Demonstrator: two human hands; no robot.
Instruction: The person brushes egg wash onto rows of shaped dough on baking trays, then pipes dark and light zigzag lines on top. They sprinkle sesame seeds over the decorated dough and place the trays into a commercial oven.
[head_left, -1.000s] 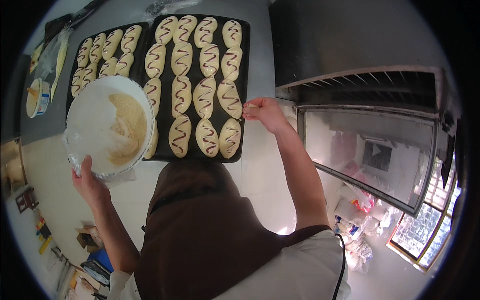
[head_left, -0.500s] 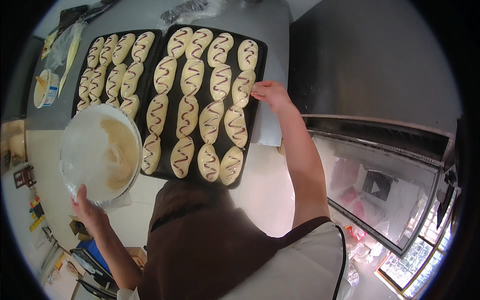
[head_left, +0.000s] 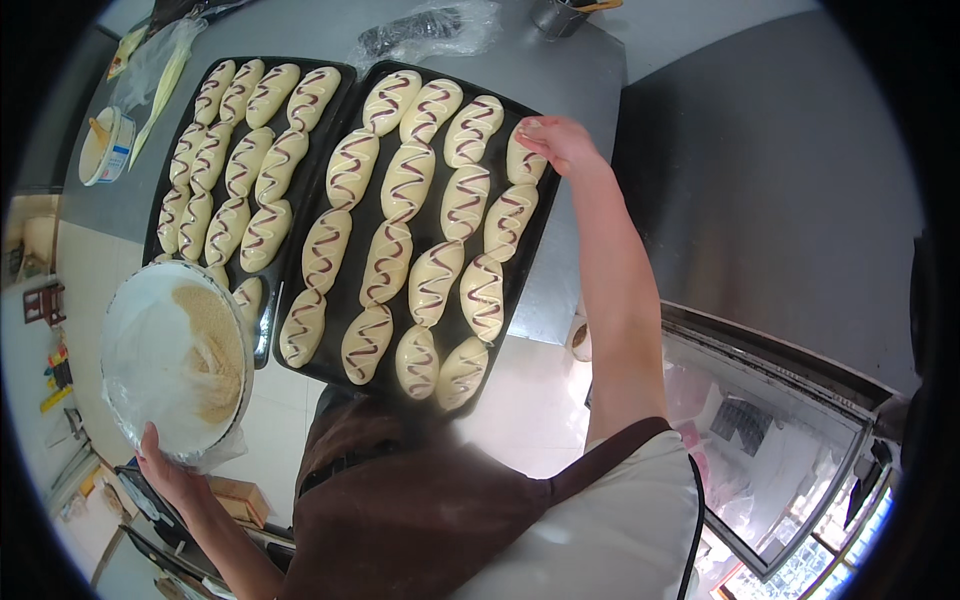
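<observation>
Right hand [head_left: 560, 143]: fingers pinched over the upper-right roll [head_left: 524, 160], perhaps holding crumbs; cannot tell.
Left hand [head_left: 168, 470]: gripped bowl [head_left: 150, 350], lower left.
Progress: rolls looked untopped; sprinkling judged barely begun.

We are counting two black metal baking trays on the table, the left tray [head_left: 343, 75] and the right tray [head_left: 530, 262]. We are counting sixteen zigzag-striped dough rolls [head_left: 405, 180] in four rows of four on the right tray. On the left tray we are making out at least thirteen more [head_left: 265, 230], with the one white round bowl of crumbs [head_left: 150, 350] covering that tray's near corner. We are also seeing one small white tub [head_left: 100, 145].
</observation>
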